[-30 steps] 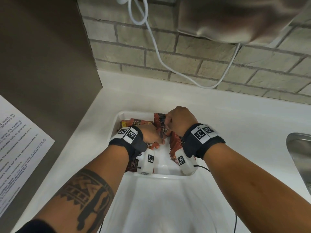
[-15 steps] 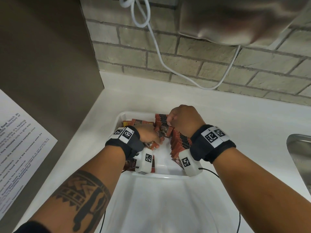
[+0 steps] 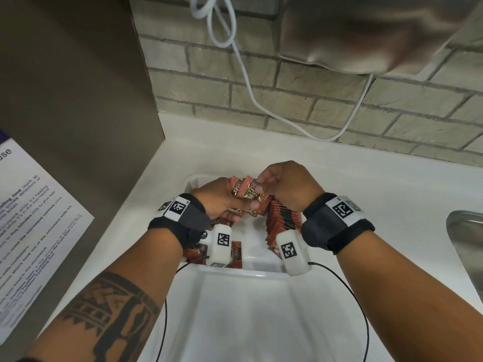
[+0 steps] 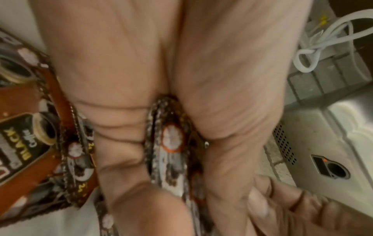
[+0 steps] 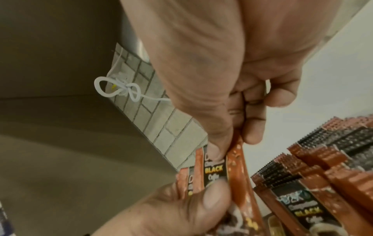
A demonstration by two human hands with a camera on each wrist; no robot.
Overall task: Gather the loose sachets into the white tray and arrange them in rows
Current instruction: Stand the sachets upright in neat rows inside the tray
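Note:
A white tray [image 3: 261, 259] sits on the counter and holds brown-and-orange coffee sachets. My left hand [image 3: 222, 197] grips a small bunch of sachets [image 3: 247, 193] above the tray's far end; its thumb lies across them [image 5: 214, 199]. My right hand [image 3: 285, 184] pinches the top edge of the front sachet [image 5: 216, 167] of that bunch between thumb and forefinger. A row of sachets [image 3: 285, 220] stands on edge along the tray's right side [image 5: 315, 159]. More sachets [image 3: 235, 254] lie flat at the tray's near left, partly under my left wrist.
A second white tray [image 3: 235, 314] lies just in front of the first. A brick wall with a hanging white cable [image 3: 245, 82] is behind. A brown panel [image 3: 78, 100] with a printed notice stands at left. A steel sink [image 3: 467, 244] is at right.
Both hands have risen from among the sachets in the tray. My left hand now holds a bunch up, and my right hand has moved onto its top edge.

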